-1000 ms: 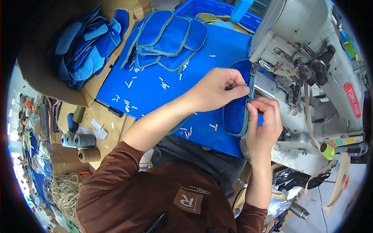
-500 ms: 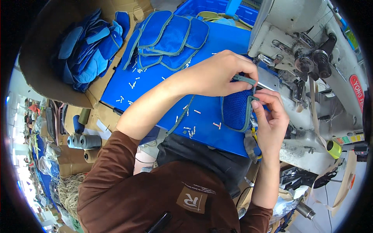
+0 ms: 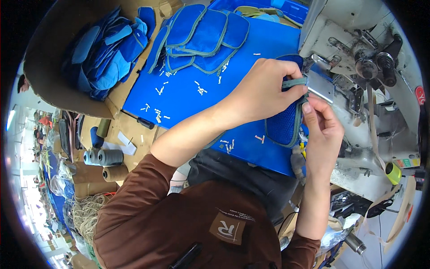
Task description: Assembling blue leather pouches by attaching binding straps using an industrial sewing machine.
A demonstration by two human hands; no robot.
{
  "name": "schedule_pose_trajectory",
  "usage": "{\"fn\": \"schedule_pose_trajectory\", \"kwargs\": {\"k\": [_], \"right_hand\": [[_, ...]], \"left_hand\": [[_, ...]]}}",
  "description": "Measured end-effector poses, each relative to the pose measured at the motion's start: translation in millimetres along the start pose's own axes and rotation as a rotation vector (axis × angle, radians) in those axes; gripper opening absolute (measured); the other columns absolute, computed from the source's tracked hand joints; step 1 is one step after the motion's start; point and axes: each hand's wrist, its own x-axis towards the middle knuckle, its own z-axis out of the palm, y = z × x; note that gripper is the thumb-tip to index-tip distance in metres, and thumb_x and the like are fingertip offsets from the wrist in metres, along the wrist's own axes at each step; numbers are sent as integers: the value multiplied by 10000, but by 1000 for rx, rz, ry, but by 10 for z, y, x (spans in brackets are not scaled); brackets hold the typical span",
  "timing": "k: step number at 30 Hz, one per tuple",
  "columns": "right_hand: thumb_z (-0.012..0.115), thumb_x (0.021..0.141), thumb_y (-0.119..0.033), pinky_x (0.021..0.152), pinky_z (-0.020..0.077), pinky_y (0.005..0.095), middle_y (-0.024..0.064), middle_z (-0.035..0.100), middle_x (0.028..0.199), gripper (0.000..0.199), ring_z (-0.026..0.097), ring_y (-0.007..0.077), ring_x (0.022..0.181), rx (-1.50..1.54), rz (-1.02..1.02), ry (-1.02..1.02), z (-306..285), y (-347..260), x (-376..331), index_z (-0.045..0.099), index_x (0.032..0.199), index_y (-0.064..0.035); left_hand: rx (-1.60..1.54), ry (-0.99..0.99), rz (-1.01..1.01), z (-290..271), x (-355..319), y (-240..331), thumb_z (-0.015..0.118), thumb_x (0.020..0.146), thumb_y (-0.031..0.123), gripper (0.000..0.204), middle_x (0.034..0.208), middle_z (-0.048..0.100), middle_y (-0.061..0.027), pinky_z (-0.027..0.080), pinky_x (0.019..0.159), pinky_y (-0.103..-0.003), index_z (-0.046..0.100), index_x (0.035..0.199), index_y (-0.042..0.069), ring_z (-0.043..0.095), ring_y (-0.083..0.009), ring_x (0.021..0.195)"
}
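A blue mesh fabric piece [image 3: 283,124] with a grey-green bound edge hangs between my hands, beside the metal plate [image 3: 320,88] of a sewing machine [image 3: 354,67]. My left hand [image 3: 273,85] is closed, pinching a grey-green binding strip [image 3: 293,83] between thumb and fingers. Just below it, my right hand [image 3: 323,117] pinches the bound edge of the mesh piece, thumb toward me and fingers curled. The two fingertips nearly meet at the plate's near corner. My left hand and forearm hide part of the fabric and of the strip's tail.
Bound blue pieces [image 3: 199,33] lie stacked on the blue table [image 3: 179,103], among scattered white snippets. A cardboard box [image 3: 45,85] at left holds blue fabric pieces. Thread spools [image 3: 109,157] stand at lower left. Beyond the table is a blue crate [image 3: 293,13].
The whole view has shifted, with the table and box now further right. Both hands keep their pinches beside the machine plate; the strip's dangling tail is now mostly behind my left forearm.
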Motion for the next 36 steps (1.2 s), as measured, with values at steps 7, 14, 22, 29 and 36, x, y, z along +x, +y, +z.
{"fn": "schedule_pose_trajectory", "kwargs": {"k": [7, 14, 22, 29, 36], "right_hand": [[654, 949, -81, 637, 402, 173, -14, 653, 833, 102, 520, 15, 708, 52, 160, 29, 42, -73, 65, 669, 956, 20], [672, 934, -88, 584, 371, 172, -17, 627, 742, 110, 486, 17, 626, 117, 164, 35, 80, -22, 136, 654, 904, 16], [692, 928, -96, 564, 409, 177, 13, 647, 732, 129, 531, 38, 606, 62, 163, 39, 89, -35, 159, 636, 926, 21], [667, 959, -158, 594, 434, 195, 3, 658, 750, 181, 548, 45, 630, 84, 192, 43, 61, -13, 99, 664, 1003, 18], [664, 963, -189, 599, 454, 208, -11, 653, 753, 197, 550, 50, 636, 88, 185, 11, 38, 12, 110, 725, 990, -4]], "left_hand": [[4, 124, -6, 103, -36, -13, 759, 808, 128, 172, 756, 670, -125, 489, 620, -318, 679, 883, -4, 628, -185, 668], [-189, 146, -125, 152, -100, -98, 774, 809, 55, 312, 988, 674, -91, 528, 786, -288, 617, 1073, -1, 641, -145, 894], [-306, 60, -209, 50, -69, -94, 783, 809, 79, 258, 918, 697, -89, 527, 773, -278, 656, 1017, -6, 656, -136, 865], [-212, -132, -279, -78, 11, -59, 733, 860, 211, 237, 695, 663, -48, 432, 581, -257, 691, 742, 9, 586, -108, 660], [-259, -177, -414, -58, 7, 73, 690, 883, 268, 316, 595, 603, -22, 366, 525, -276, 671, 652, 53, 498, -97, 564]]}}
